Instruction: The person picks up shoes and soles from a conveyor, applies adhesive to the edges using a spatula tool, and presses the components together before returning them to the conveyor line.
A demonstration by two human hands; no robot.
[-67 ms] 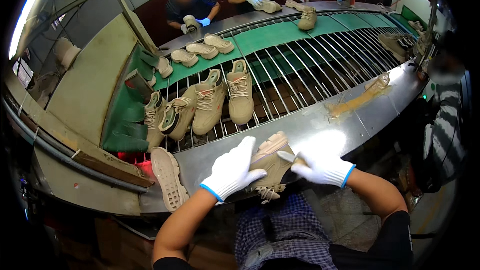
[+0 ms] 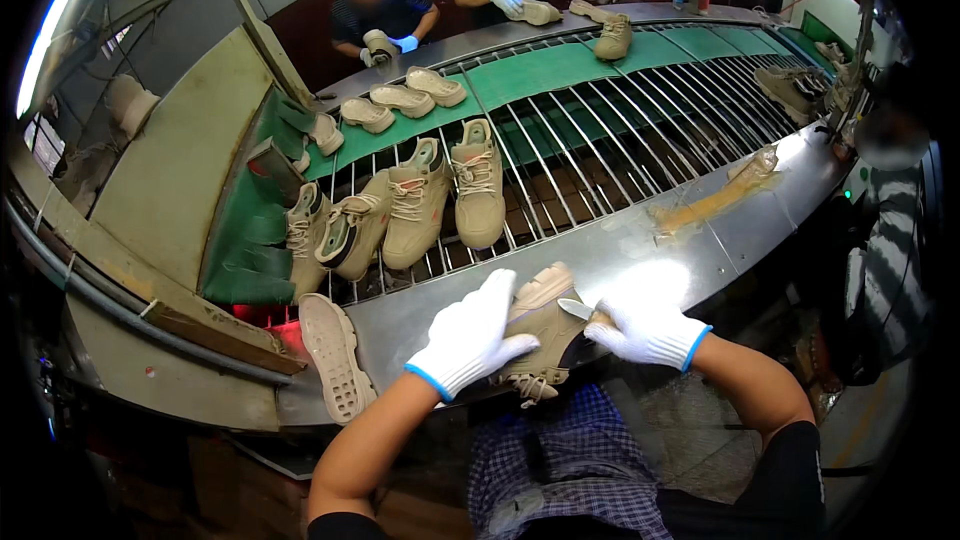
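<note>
A tan lace-up work shoe (image 2: 548, 325) lies tilted at the near edge of the metal ledge, its pale sole facing away and its laces toward me. My left hand (image 2: 472, 338), in a white knit glove with a blue cuff, steadies it, thumb across the upper and fingers along the sole side. In my gloved right hand (image 2: 645, 330) is a small knife (image 2: 574, 309). Its short pointed blade lies over the shoe's side near the sole; whether it touches cannot be made out. The handle is mostly covered by my fingers.
A loose tan sole (image 2: 337, 358) lies left of my left forearm. Several tan shoes (image 2: 418, 205) stand on the metal-bar conveyor ahead, with more soles (image 2: 403, 100) on its green belt. Two people work across it. Dried glue (image 2: 715, 202) marks the ledge at right.
The knife blade has turned slightly and shifted a little over the shoe's side. My left hand has moved slightly to the right.
</note>
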